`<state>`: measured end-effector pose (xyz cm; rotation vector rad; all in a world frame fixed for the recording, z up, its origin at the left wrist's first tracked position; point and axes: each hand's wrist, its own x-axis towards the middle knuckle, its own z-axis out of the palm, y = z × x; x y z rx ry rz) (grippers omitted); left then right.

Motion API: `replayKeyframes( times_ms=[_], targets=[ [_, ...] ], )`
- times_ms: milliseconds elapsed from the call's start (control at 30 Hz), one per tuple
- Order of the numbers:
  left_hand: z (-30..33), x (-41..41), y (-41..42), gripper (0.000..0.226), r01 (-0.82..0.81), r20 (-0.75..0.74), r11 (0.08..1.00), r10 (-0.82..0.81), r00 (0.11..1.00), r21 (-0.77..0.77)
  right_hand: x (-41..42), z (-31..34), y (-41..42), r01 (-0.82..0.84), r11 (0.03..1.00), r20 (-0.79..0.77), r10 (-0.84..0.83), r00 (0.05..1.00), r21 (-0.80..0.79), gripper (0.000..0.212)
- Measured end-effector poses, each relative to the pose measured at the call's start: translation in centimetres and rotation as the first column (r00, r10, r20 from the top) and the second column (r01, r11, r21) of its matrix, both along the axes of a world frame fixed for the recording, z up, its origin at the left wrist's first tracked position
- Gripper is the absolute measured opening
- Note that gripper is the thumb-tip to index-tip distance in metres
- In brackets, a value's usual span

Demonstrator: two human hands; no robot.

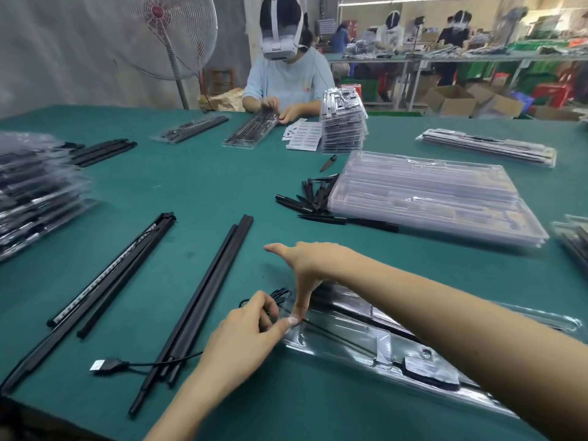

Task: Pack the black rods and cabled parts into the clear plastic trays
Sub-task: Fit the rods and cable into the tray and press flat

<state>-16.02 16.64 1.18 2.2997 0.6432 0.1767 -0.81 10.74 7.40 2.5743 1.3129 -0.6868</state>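
Note:
A clear plastic tray lies in front of me, with black rods and a black part in it. My right hand reaches across it, thumb out to the left, and its straight fingers press down on the tray's left end. My left hand has its fingers curled and pinches a coiled black cable at that same end. A bundle of black rods lies to the left, with a USB-plug cable trailing from its near end. Further left is another rod set with a light strip.
A stack of empty clear trays sits at right, with short black pen-like parts beside it. Packed trays are piled at far left and mid-table. Another person works across the green table. Scissors lie near the labels.

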Motion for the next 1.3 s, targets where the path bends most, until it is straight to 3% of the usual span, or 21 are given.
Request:
replayKeyframes(
  times_ms=[100,300,433,667,800,933,1000,1100,1167,1300],
  targets=[
    [-0.1,0.4,0.3,0.033,0.003,-0.049,1.0,-0.002,0.999,0.01,-0.1,-0.1,0.3,-0.042,0.999,0.051,0.043,0.998,-0.019,0.132],
    [0.3,1.7,0.5,0.041,0.001,-0.082,0.99,-0.013,0.997,-0.142,-0.3,-0.8,0.1,-0.035,0.999,0.053,0.034,0.998,0.015,0.123],
    [0.3,2.5,0.7,0.051,0.012,-0.085,1.0,-0.014,0.996,-0.023,-0.6,-1.0,0.6,-0.043,0.999,0.051,0.042,0.998,0.016,0.117],
    [1.0,3.8,1.4,0.051,0.118,-0.246,0.991,-0.101,0.964,0.056,-1.5,-1.1,1.5,-0.057,0.998,0.089,0.06,0.994,-0.034,0.114],
    [1.4,3.1,1.2,0.045,0.104,-0.227,0.994,-0.097,0.969,0.018,-1.9,-0.5,2.1,-0.1,0.994,0.081,0.104,0.991,-0.049,0.113],
    [1.2,2.0,0.2,0.046,0.056,-0.188,0.986,-0.026,0.982,0.154,0.3,-0.3,-0.3,-0.09,0.996,0.028,0.09,0.996,0.023,0.114],
    [1.0,1.4,-0.5,0.041,0.008,-0.114,0.995,0.004,0.993,0.103,1.4,-0.7,-2.1,-0.081,0.991,-0.048,0.087,0.995,0.108,0.103],
    [0.9,0.6,-0.9,0.031,-0.051,-0.034,0.998,0.05,0.998,-0.048,3.0,-1.3,-4.9,0.064,0.926,-0.254,0.036,0.966,0.373,0.075],
    [1.2,0.2,-1.1,0.023,-0.079,-0.021,0.995,0.078,0.997,-0.063,4.1,-1.5,-6.8,0.122,0.879,-0.247,-0.005,0.969,0.461,0.059],
    [1.6,0.0,-1.5,0.021,-0.135,-0.106,0.968,0.159,0.982,0.211,5.1,-1.9,-10.5,0.136,0.898,-0.117,-0.094,0.989,0.419,0.043]
  ],
)
